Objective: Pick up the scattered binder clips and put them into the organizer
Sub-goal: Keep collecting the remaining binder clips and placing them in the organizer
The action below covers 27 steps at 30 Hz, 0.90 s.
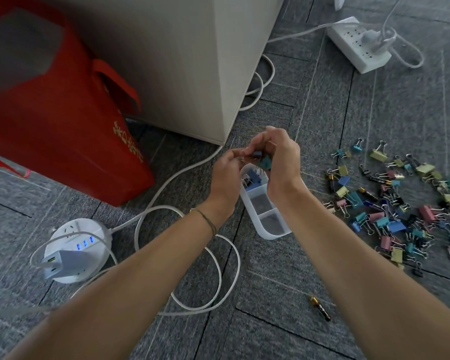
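Note:
A translucent white organizer (269,231) with three compartments stands on the grey carpet. Its far compartment holds several binder clips; the two near ones look empty. Above that far compartment my right hand (281,154) grips a teal binder clip (266,162) and a blue one (257,154). My left hand (225,172) pinches the wire handle end of these clips from the left. A pile of several coloured binder clips (398,203) lies scattered on the carpet to the right, mixed with a few batteries.
A red bag (63,126) and a beige cabinet (179,61) stand behind. A round white power hub (78,245) with looping white cables (213,268) lies left. A white power strip (359,45) sits far right. A single battery (320,306) lies near the front.

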Tool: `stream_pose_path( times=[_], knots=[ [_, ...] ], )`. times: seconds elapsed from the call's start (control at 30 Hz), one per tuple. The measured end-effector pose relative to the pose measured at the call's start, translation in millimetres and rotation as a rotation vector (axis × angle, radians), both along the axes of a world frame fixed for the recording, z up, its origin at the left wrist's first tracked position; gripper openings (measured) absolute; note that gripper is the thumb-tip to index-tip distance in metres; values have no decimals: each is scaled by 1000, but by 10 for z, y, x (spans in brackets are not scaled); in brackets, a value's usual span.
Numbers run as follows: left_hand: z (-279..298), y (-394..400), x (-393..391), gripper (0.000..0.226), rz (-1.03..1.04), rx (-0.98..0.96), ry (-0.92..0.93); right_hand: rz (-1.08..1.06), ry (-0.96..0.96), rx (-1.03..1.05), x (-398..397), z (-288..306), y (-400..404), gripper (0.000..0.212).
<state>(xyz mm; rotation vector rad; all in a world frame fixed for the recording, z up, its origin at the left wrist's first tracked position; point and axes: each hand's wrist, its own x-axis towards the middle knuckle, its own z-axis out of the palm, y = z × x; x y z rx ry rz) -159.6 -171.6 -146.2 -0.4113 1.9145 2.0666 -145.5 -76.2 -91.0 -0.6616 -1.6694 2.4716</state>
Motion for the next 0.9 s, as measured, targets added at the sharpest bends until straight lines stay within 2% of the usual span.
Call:
stream_pose_path(
  times=[0.2,0.43,0.53,0.6,0.67,0.73,0.8,0.9],
  knots=[
    [44,25,15,25,24,45,-26,-1,-2,37,14,45,6,32],
    [119,20,-50,34,-38,78,-26,137,105,227,-18,100,-30,42],
    [256,-34,-26,40,-57,-39,14,179,109,294,-19,175,48,33],
    [334,-66,6,29,-80,-120,46,215,100,482,15,217,159,24],
    [351,-88,37,14,-122,-196,86,299,57,797,136,256,260,22],
    [323,-118,96,19,-159,-277,132,442,-17,1032,304,258,324,23],
    [354,-136,170,21,-178,-386,223,527,-74,1156,431,299,416,23],
    [501,-95,188,25,-290,-538,458,514,-117,1211,439,451,710,21]
  ],
)
